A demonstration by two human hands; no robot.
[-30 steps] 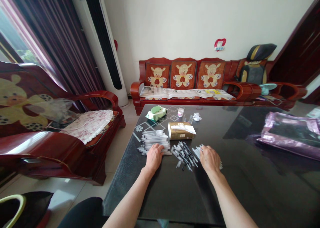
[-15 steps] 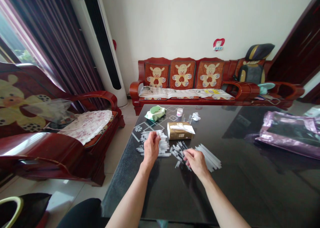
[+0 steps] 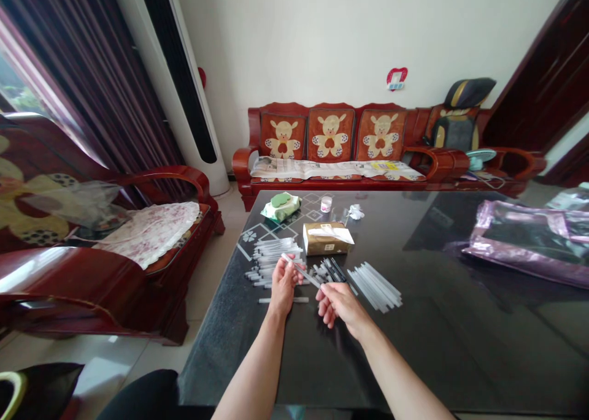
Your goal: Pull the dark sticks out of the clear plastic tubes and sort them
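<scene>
My left hand (image 3: 281, 283) is closed around a clear pen barrel (image 3: 301, 270) that slants up to the left above the dark glass table (image 3: 427, 322). My right hand (image 3: 339, 301) pinches the barrel's lower right end; what else it holds is too small to make out. Behind my left hand lies a pile of clear barrels (image 3: 271, 257). A heap of black and grey pen parts (image 3: 329, 269) sits behind my right hand, and a row of thin white refills (image 3: 375, 278) lies to its right. One loose barrel (image 3: 283, 300) rests flat under my left wrist.
A small brown cardboard box (image 3: 326, 238) stands behind the piles, with a green wet-wipe pack (image 3: 280, 206) and a little cup (image 3: 326, 203) farther back. A pink plastic bag (image 3: 529, 239) lies at the table's right. Red wooden sofas (image 3: 340, 144) stand behind and at left.
My left hand lifted a clear barrel off the left pile and drew it toward me. My right hand left the refill row, moved left and met the barrel's end. The camera shifted slightly.
</scene>
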